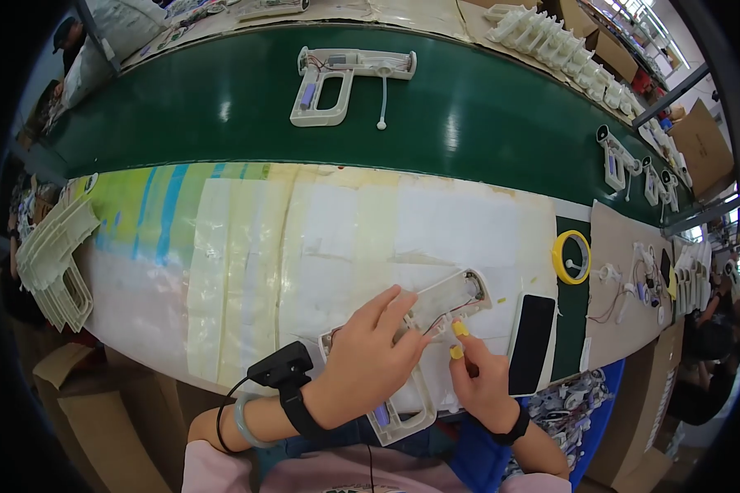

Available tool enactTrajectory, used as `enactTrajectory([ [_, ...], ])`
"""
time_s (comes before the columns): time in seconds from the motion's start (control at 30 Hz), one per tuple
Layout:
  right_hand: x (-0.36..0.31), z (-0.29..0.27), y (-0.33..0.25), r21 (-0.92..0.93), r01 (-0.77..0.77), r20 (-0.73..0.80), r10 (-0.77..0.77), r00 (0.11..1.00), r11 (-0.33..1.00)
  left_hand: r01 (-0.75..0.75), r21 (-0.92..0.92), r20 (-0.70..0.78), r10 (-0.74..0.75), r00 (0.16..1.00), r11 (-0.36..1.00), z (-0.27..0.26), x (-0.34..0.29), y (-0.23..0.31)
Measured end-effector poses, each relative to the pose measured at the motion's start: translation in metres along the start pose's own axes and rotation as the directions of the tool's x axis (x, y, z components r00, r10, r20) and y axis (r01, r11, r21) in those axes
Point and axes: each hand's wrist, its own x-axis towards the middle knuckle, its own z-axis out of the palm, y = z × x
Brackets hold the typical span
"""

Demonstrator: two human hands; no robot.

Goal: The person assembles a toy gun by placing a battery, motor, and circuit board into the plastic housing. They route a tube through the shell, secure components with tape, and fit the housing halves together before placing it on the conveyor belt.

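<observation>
A white plastic gun-shaped shell half (448, 300) lies open on the taped work surface (321, 238) in front of me, with thin red and dark wires inside. My left hand (362, 357) presses down on its middle, fingers spread over it. My right hand (478, 382) sits just to the right, pinching a small yellow part (459, 329) at the shell's edge, with yellow caps on its fingertips.
A green conveyor belt (469, 123) carries another open shell (337, 78) and more shells (633, 168) at right. Stacked white shell halves (53, 263) lie at left. A yellow tape roll (571, 256), a black phone (532, 331) and small wired parts (641, 283) lie to the right.
</observation>
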Motion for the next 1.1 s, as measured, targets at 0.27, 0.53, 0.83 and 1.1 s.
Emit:
enactTrajectory([
  [0.27, -0.009, -0.017, -0.031, -0.197, -0.005, 0.104, 0.026, 0.994, 0.980, 0.048, 0.179, 0.040, -0.056, 0.998, 0.983, -0.016, -0.032, 0.003],
  [0.53, 0.010, -0.027, -0.043, -0.110, 0.083, 0.057, -0.077, 0.995, 0.990, 0.105, 0.150, 0.021, -0.109, 0.994, 0.983, -0.017, -0.023, -0.008],
  [0.83, 0.025, 0.000, -0.051, 0.019, 0.567, 0.279, -0.549, 0.788, 0.824, 0.177, 0.150, -0.030, -0.175, 0.984, 0.973, -0.032, -0.032, -0.011],
  [1.1, 0.025, 0.000, -0.054, -0.061, 0.541, 0.399, -0.476, 0.784, 0.839, 0.035, 0.094, -0.014, -0.034, 0.999, 0.995, -0.040, -0.057, -0.025],
])
